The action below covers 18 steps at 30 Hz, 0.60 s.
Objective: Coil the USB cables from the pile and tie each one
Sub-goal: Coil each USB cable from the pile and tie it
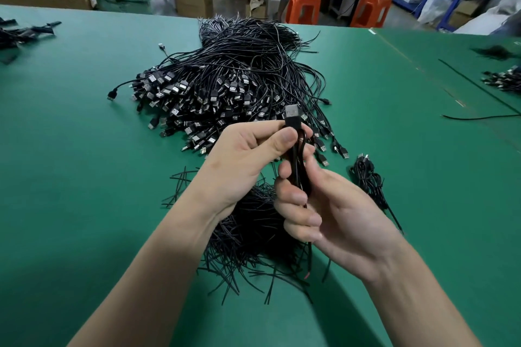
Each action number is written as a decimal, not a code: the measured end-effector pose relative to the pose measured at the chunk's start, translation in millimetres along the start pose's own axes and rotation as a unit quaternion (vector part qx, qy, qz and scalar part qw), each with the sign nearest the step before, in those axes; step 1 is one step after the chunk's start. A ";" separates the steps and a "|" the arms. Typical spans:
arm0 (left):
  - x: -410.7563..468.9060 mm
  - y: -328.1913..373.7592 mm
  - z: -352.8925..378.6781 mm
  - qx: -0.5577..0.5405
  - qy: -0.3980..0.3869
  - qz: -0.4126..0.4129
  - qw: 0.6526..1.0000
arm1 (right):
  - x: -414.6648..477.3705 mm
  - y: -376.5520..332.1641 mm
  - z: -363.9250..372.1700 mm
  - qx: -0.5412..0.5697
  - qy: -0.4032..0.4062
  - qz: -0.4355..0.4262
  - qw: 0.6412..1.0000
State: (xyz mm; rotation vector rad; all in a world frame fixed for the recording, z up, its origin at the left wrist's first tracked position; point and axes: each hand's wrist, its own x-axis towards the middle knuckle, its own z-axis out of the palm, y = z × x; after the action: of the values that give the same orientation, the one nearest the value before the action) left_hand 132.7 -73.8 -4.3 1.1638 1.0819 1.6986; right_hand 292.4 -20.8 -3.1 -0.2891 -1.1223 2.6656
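While a sprawling heap of thin black USB cables [234, 84] covers the middle of the green-topped work table [84, 149], a worker holds one slim black cable [298, 156], folded into a narrow coil, upright just above the heap's near edge. The left hand [245, 158] pinches the coil's top between thumb and curled fingers, right under its silver-tipped black USB plug [291, 115]. The right hand [332, 214] wraps its fingers round the lower loops, thumb pressed against them. Under both wrists lies a scatter of short black wire ties [253, 234]; a coiled black bundle [366, 175] rests on the table just to the right. Whether a tie is already on the held coil cannot be told.

The cable looks light and limp, yet springy enough that its loops would likely fan open once the squeeze eases. Its smooth jacket may slide between fingertips, so the surest hold seems to be across the coil's waist, all strands pressed flat together, leaving room for a tie. The plug is the one rigid part and makes a good anchor; tugging at its joint with the cord looks unwise.
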 end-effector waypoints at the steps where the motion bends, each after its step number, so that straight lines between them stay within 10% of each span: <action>1: 0.2 0.2 -0.4 -0.011 0.007 0.004 1.000 | 0.4 1.8 -0.1 -0.028 0.019 -0.005 0.999; 18: 2.7 -1.9 -9.1 0.093 -0.029 0.015 0.995 | 5.3 16.5 0.7 -0.439 0.196 -0.152 0.864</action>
State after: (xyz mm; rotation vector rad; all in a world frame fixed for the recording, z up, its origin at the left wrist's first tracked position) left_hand 123.6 -72.6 -7.3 1.3427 1.2137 1.6025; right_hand 284.8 -30.9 -15.0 -0.6931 -1.9459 1.5646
